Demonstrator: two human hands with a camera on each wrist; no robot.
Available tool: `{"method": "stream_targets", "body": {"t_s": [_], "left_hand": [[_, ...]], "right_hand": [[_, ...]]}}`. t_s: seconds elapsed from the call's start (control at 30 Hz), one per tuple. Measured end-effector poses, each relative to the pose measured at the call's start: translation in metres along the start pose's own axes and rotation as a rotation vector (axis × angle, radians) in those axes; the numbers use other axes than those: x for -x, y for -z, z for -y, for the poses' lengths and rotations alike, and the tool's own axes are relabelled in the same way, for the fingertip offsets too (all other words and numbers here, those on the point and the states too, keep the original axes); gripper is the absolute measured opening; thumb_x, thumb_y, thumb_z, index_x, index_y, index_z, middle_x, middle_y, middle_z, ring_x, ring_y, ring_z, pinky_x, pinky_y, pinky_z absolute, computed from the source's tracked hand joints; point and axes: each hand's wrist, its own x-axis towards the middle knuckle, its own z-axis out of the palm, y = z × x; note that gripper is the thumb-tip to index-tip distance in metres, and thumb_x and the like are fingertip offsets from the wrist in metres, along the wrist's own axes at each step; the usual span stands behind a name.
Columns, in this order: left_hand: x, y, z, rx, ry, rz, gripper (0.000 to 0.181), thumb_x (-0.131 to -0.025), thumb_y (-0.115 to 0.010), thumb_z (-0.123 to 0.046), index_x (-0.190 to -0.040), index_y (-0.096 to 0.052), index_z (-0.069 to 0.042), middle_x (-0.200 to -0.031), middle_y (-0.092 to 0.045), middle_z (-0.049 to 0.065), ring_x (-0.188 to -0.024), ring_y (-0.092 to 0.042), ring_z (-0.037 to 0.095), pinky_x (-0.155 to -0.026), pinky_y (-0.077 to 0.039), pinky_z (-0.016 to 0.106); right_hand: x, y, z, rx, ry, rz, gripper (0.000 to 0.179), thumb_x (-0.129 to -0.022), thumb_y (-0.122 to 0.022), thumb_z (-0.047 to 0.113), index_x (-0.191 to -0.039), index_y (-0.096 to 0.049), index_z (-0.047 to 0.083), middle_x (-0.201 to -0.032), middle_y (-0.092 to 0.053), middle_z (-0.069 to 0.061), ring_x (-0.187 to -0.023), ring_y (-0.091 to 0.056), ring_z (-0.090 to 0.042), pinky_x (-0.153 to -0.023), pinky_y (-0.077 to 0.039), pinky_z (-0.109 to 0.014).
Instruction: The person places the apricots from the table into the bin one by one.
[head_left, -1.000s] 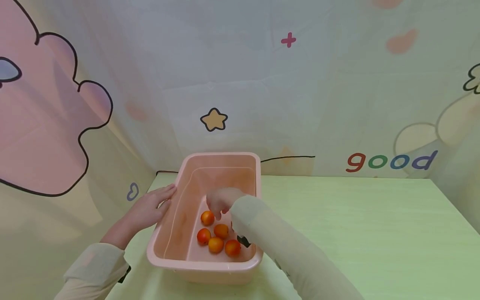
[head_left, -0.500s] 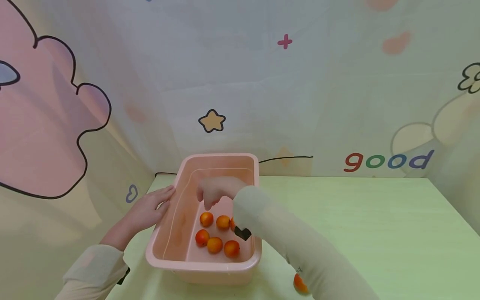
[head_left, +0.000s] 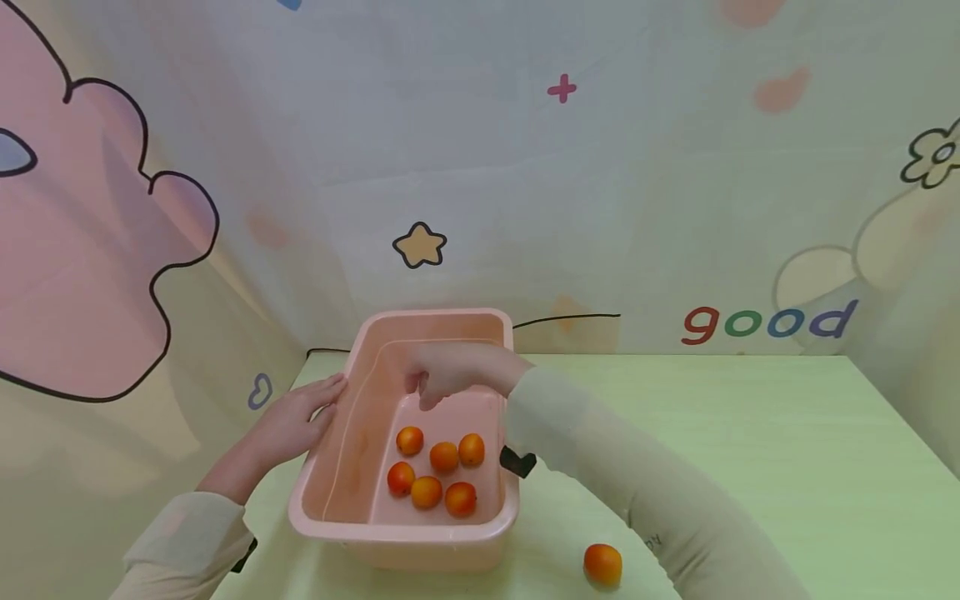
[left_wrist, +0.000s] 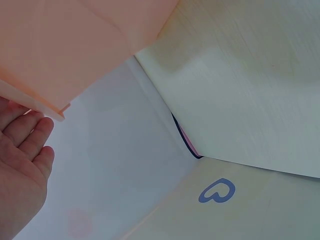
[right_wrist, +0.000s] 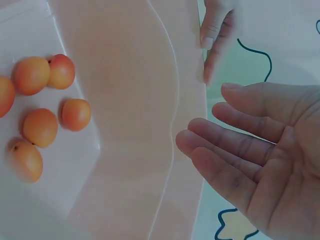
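Note:
A pink plastic basin [head_left: 405, 532] stands on the table, with several small orange-red fruits that look like apricots [head_left: 461, 499] on its floor. My left hand [head_left: 294, 421] rests its fingertips against the basin's left rim. In the left wrist view those fingers [left_wrist: 31, 131] touch the underside of the rim. My right hand [head_left: 453, 373] hovers inside the basin, beyond the fruits. The right wrist view shows its fingers loosely bent, the palm [right_wrist: 280, 185] bare and nothing held. One more such fruit [head_left: 603, 566] lies on the table, right of the basin near the front.
The pale green table [head_left: 712, 442] stretches right of the basin. Behind it hangs a printed cloth [head_left: 487, 183] with a star and the word "good". A pink cartoon shape covers the cloth at left.
My right hand has lifted away from the fruits, and its forearm has swung right, uncovering a fruit in the basin and one on the table. A middle fruit shifted slightly. My left hand stays put.

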Motion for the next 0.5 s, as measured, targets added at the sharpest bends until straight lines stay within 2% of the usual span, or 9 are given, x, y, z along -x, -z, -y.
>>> {"method": "stream_targets", "body": {"t_s": [0.2,0.5], "left_hand": [[0.001,0.0,-0.001,-0.008,-0.011,-0.012,0.042,-0.089,-0.046,-0.01,-0.129,-0.042,0.003,-0.135,-0.039,0.021,-0.123,-0.037,0.04,-0.097,-0.034,0.052],[0.003,0.0,0.0,-0.029,-0.029,-0.04,0.041,-0.088,-0.048,-0.007,-0.127,-0.044,0.003,-0.133,-0.041,0.021,-0.121,-0.039,0.039,-0.096,-0.035,0.052]], "right_hand": [[0.015,0.006,-0.018,0.041,0.106,-0.032,0.017,-0.081,-0.062,0.012,-0.097,-0.06,0.014,-0.09,-0.058,0.002,-0.084,-0.054,-0.014,-0.073,-0.049,-0.021],[0.055,0.017,-0.046,0.089,0.201,-0.084,0.017,-0.083,-0.059,0.013,-0.099,-0.06,0.01,-0.093,-0.06,0.0,-0.085,-0.055,-0.013,-0.073,-0.05,-0.022]]}}
